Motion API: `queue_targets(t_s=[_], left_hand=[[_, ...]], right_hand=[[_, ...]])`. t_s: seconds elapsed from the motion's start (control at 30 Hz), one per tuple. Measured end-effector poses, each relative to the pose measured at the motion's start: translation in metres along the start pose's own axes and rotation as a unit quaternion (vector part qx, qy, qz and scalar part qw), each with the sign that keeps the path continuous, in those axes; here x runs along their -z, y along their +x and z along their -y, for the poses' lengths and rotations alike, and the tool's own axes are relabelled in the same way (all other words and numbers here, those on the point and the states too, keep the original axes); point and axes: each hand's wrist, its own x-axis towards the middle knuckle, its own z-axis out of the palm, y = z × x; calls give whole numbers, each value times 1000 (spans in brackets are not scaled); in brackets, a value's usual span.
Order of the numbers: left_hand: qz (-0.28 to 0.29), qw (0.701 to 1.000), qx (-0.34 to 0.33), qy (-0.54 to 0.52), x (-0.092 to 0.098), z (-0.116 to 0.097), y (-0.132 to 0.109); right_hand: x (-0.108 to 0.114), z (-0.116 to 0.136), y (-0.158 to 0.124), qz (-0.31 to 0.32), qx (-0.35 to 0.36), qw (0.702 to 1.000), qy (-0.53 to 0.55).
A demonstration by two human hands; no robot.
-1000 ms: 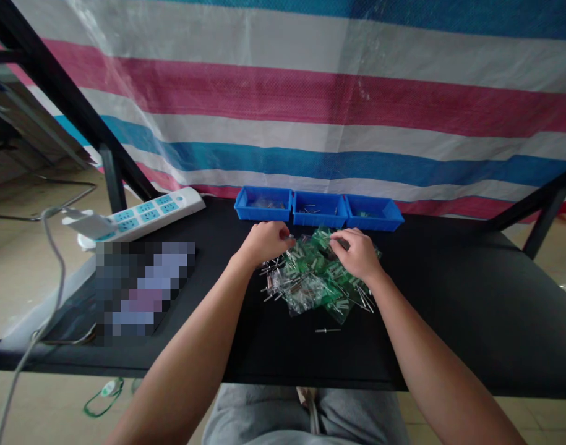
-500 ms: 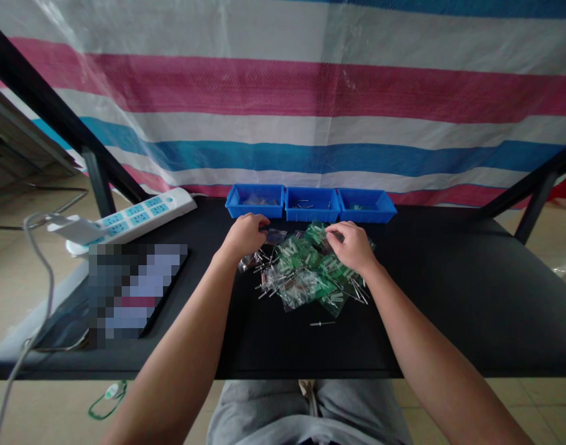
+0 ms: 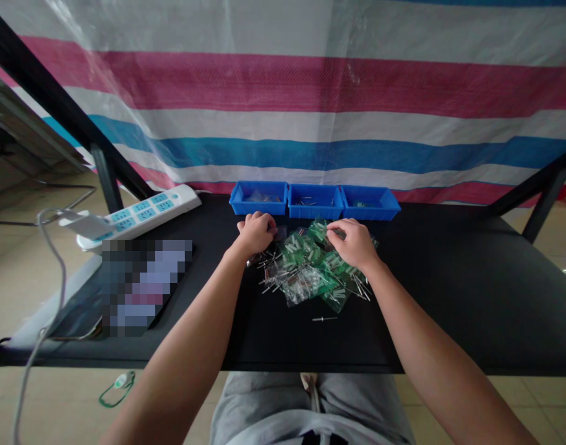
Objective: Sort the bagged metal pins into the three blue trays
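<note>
A loose pile of small green plastic bags (image 3: 301, 250) with pale tube-shaped pieces inside lies in front of me. Clear bags (image 3: 301, 285) and loose silver blind rivets (image 3: 359, 285) are mixed in with it. My left hand (image 3: 258, 233) is at the pile's back left, its fingers curled down by a small clear bag (image 3: 280, 233); its fingertips are mostly hidden. At the back right, my right hand (image 3: 352, 242) pinches thumb and forefinger together at the edge of a green bag (image 3: 318, 230). A single blind rivet (image 3: 324, 319) lies apart, nearer me.
Three blue bins stand in a row behind the pile: the left bin (image 3: 258, 209) with clear bags, the middle bin (image 3: 315, 211) with rivets, the right bin (image 3: 370, 214) with something greenish. To the left are a power strip (image 3: 141, 216) and a blurred-out phone-like device (image 3: 148, 287).
My left hand has shifted a little to the right, over the pile's back left edge, with its fingers turned further down. My right hand keeps its pinch. The whole view has moved slightly.
</note>
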Motion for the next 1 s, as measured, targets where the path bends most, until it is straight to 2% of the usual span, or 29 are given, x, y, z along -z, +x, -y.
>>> queue_targets(t_s=[0.07, 0.17, 0.23, 0.3, 0.4, 0.5, 0.6, 0.73, 0.8, 0.87, 1.0], left_hand=[[-20, 999, 3, -30, 4, 0, 1], [-80, 987, -28, -137, 10, -6, -1], [-120, 965, -57, -224, 11, -16, -4], [-133, 938, -74, -312, 10, -30, -10], [-80, 904, -88, -411, 3, -52, -18], [-39, 877, -87, -470, -4, -68, -25], [-9, 846, -78, -527, -7, -74, -28], [14, 802, -69, -593, -8, -72, -28], [27, 804, -84, -588, -8, -70, -26], [14, 822, -110, -558, -9, -67, -25], [-81, 837, -167, -514, -9, -65, -25]], right_hand=[[1, 0, 0, 1, -3, 1000, 5], [2, 2, 0, -2, -14, 999, 31], [2, 4, -1, 4, -37, 997, 72], [0, 8, -2, 16, -69, 990, 124], [-3, 13, -4, 35, -98, 976, 191], [-4, 16, -4, 52, -98, 968, 224], [-1, 17, -2, 52, -107, 965, 236], [3, 18, 0, 45, -147, 945, 289], [4, 18, 1, 34, -160, 936, 310], [4, 17, 0, 25, -166, 930, 326], [3, 15, -2, 30, -124, 929, 347]])
